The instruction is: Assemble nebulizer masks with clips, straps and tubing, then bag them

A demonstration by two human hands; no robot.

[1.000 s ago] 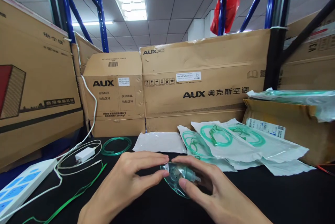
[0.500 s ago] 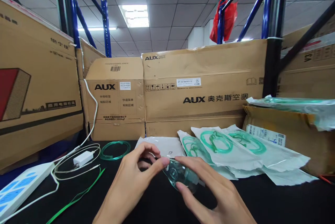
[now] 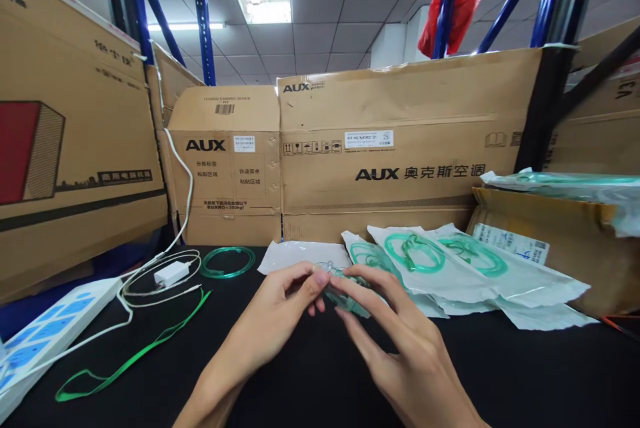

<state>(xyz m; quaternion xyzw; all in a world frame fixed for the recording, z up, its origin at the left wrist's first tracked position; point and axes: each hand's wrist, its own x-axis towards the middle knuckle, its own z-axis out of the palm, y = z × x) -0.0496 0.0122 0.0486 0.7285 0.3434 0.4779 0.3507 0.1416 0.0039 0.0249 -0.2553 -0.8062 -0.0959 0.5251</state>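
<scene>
Between my hands, over the black table, is a clear green-tinted oxygen mask (image 3: 356, 305). My left hand (image 3: 277, 311) pinches the mask's upper left edge between thumb and fingers. My right hand (image 3: 407, 331) has its fingers bent around the mask's right side, with the index fingertip near my left thumb. My fingers cover much of the mask. A coil of green tubing (image 3: 227, 263) lies behind my left hand, and a green elastic strap (image 3: 145, 350) lies to the left.
Sealed packs with green tubing (image 3: 420, 261) are piled at the right, and a white pouch (image 3: 290, 255) lies behind my hands. A power strip (image 3: 65, 328), white cable and white adapter (image 3: 171, 273) occupy the left. Cardboard boxes (image 3: 320, 191) wall off the back.
The mask has turned in my hands, showing less of its round front. My left fingers have shifted along its edge, and my right index finger has come closer to my left thumb. The view has tilted down.
</scene>
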